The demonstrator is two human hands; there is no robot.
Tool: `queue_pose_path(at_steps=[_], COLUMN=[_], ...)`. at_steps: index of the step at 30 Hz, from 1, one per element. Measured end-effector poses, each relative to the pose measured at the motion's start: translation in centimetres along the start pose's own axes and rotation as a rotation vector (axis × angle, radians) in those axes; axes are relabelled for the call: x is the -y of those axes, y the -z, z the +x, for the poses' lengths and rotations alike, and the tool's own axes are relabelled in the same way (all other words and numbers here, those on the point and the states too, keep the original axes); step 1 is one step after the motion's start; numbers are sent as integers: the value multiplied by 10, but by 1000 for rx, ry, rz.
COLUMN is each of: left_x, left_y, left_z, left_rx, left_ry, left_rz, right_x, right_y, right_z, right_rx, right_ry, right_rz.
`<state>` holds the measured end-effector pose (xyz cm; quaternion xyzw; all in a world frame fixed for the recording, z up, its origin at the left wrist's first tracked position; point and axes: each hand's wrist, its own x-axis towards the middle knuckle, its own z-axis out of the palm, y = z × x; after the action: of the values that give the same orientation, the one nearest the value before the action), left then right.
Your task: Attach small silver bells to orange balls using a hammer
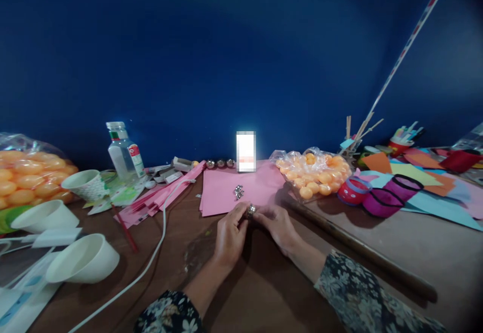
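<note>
Both hands meet in front of me over the brown table, fingertips pinched around one small shiny silver piece (251, 211). It looks round and metallic, but its kind is too small to make out. My left hand (231, 232) grips it from the left with thumb and fingers closed. From the right, my right hand (278, 226) pinches its other side. Just beyond the fingers, a small cluster of shiny silver pieces (238, 192) lies on a stack of pink paper (221, 187). At the paper's back edge sit three silver balls (220, 163) in a row.
A phone with a bright screen (246, 151) stands behind the paper. Bags of orange balls (320, 174) flank the workspace. On the left are a bottle (124, 152), paper cups (83, 258) and a white cable (163, 230). A wooden stick (362, 247) lies at right, near purple cups (383, 202).
</note>
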<state>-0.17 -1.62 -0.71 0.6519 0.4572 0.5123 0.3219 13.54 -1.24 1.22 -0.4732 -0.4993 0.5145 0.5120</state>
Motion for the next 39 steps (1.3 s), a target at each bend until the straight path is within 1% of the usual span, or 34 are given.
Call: queue_pose_path(at_steps=[3, 6, 9, 12, 15, 19, 23, 26, 28, 30, 32, 34, 37, 39], left_x=[2, 0, -4, -6, -6, -4, -4, -5, -6, -7, -7, -6, -4, -3], left_y=[-1, -1, -1, -1, -1, -2, -4, -5, -3, 1, 6, 11, 15, 17], left_z=[1, 5, 8, 9, 8, 9, 10, 11, 13, 15, 19, 22, 24, 25], left_rx=[2, -18, -22, -5, -33, -71, -75, -97, -152, -250, -359, -433, -483, -513], left_ry=[42, 117, 194, 243, 283, 305, 314, 364, 403, 419, 417, 418, 427, 435], left_rz=[-45, -144, -230, -346, -437, -475, -433, -481, -572, -690, -809, -902, -991, -1018], right_x=[-1, -3, -5, -8, -11, -11, -10, -9, -5, 1, 9, 17, 22, 21], right_y=[-1, -2, -2, -2, -3, -3, -2, -2, -2, -2, -1, 0, -1, -4], right_z=[1, 2, 3, 3, 4, 4, 4, 4, 3, 5, 10, 20, 40, 50], right_rx=[9, 8, -9, -15, -14, 0, 32, 58, 54, 24, 0, 21, 89, 117], right_ry=[24, 67, 123, 159, 192, 218, 232, 253, 269, 300, 347, 389, 411, 423], right_rz=[20, 32, -5, -39, -41, -27, -91, -132, -165, -224, -326, -480, -776, -883])
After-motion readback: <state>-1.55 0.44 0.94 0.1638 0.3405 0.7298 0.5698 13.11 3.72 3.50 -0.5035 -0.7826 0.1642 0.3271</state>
